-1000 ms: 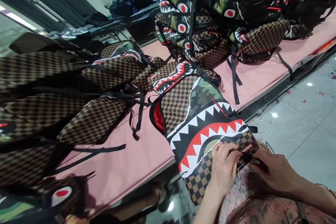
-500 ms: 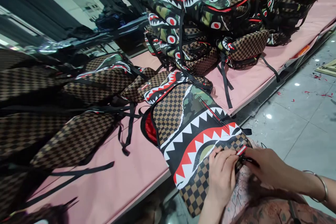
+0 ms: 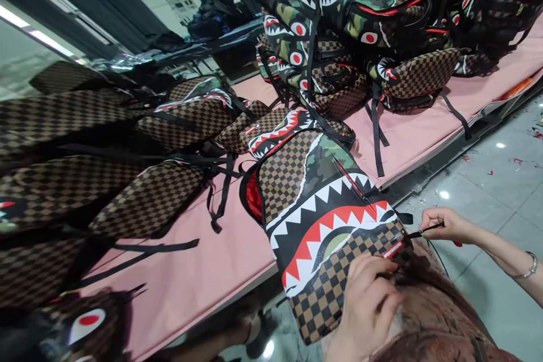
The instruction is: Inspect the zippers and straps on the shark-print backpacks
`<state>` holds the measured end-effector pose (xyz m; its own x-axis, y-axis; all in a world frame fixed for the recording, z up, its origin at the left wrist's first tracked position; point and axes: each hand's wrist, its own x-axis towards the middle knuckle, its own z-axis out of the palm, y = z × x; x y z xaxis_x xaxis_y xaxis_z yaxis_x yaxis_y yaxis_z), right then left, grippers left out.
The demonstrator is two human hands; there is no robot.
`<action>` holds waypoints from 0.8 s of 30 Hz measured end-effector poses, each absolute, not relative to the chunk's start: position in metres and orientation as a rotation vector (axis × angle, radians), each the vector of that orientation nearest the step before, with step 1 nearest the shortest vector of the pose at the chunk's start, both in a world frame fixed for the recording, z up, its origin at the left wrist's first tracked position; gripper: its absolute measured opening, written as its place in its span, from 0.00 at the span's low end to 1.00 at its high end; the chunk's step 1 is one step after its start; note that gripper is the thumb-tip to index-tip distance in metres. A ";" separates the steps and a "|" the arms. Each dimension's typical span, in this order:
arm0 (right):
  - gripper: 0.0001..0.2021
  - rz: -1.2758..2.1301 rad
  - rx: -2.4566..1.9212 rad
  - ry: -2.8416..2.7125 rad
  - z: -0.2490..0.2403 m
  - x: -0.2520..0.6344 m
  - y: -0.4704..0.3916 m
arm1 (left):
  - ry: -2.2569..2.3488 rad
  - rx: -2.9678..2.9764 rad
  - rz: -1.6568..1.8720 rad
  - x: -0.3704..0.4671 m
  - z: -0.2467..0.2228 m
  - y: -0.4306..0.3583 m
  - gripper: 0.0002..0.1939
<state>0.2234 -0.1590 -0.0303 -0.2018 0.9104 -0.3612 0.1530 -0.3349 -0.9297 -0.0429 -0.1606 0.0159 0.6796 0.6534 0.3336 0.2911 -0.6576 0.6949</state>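
Note:
A checkered backpack (image 3: 339, 237) with a shark-mouth print lies tilted over the table edge toward my lap, its red-lined opening showing at the far left side. My left hand (image 3: 369, 300) grips its near edge beside a small red label (image 3: 392, 249), fingers bent over the fabric. To the right, my right hand (image 3: 452, 227) is closed on a slim dark tool (image 3: 424, 230) whose tip points at the backpack's edge near the label. The exact kind of tool is hard to make out.
More shark-print backpacks (image 3: 373, 11) are piled at the back of the pink table (image 3: 203, 283). Checkered bags (image 3: 148, 198) lie along the left, with black straps trailing. Tiled floor (image 3: 487, 192) with red scraps is at the right. A person's foot (image 3: 253, 328) shows below the table.
My right hand has moved right, away from the label, and the dark tool now shows plainly. My left hand has shifted slightly down along the edge. The view has turned left.

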 end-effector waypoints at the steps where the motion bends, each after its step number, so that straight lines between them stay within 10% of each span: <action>1: 0.18 1.629 -1.433 -1.293 -0.028 0.225 -0.155 | 0.807 2.261 0.802 -0.047 0.015 -0.160 0.05; 24: 0.15 1.814 -1.313 -1.459 -0.035 0.231 -0.129 | 1.228 1.942 0.975 -0.055 -0.006 -0.162 0.05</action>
